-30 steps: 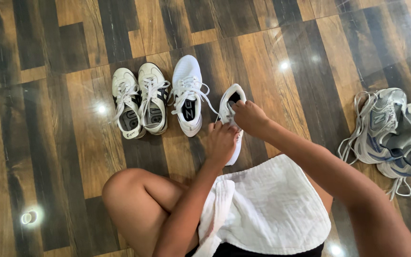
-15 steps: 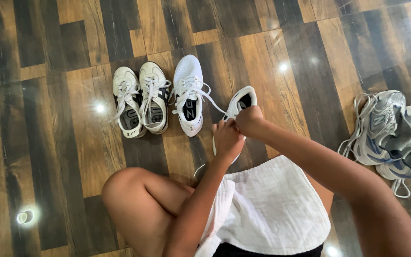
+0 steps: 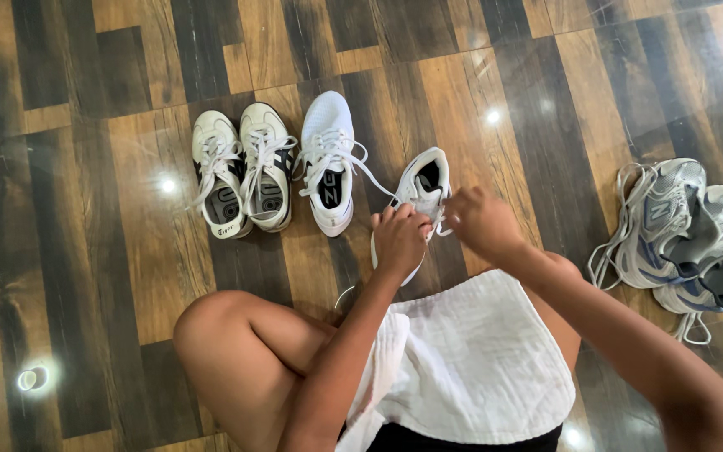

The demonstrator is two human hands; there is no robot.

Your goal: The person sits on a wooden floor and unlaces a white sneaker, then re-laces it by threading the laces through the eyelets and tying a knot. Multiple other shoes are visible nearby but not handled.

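White mesh sneaker tilted on dark-and-tan plank floor, just beyond knees. Left hand fingers curled on its near side; right hand pinching thin lace at its edge. Matching sneaker just left, laces trailing across. Striped pair farther left. Grey-blue pair heaped far right. Crinkled white towel over lap.

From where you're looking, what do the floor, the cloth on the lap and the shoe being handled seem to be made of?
Floor: wood-look planks, glossy; grain shows and lights reflect, though it could be laminate.
Cloth: white woven cotton, matte, with a crinkled weave.
White shoe at both hands: probably mesh or synthetic fabric with woven laces; too small to be sure.
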